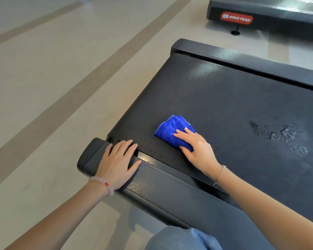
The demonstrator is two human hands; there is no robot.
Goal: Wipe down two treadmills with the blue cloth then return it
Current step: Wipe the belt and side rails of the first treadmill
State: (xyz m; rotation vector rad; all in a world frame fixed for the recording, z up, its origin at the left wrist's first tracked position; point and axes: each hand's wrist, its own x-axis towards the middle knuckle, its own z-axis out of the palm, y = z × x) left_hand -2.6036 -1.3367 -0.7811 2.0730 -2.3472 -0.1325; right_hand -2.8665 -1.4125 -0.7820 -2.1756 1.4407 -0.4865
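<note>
- Blue cloth (172,131): folded into a small pad; lies flat on the belt of the near treadmill (215,98), close to its rear end and toward the near rail.
- Right hand (195,147): rests on top of the cloth; fingers (181,135) straight and laid flat, pressing it to the belt, not curled round it; thumb along the cloth's near edge.
- Left hand (117,163): lies palm down on the rear end of the side rail (170,192), partly over the rounded end cap (90,156); fingers spread and open, holding nothing.
- Beaded bracelet (103,183): pale pink with one red bead, on the left wrist.
- Thin chain bracelet (220,175): on the right wrist.
- Worn patch (282,136): mottled marks on the belt, well to the right of the cloth.
- Second treadmill (271,15): top right, apart from the first; red label (236,18) reads STAR TRAC.
- Floor (52,87): pale beige with darker bands.
- Knee (181,239): in blue fabric, bottom edge.
</note>
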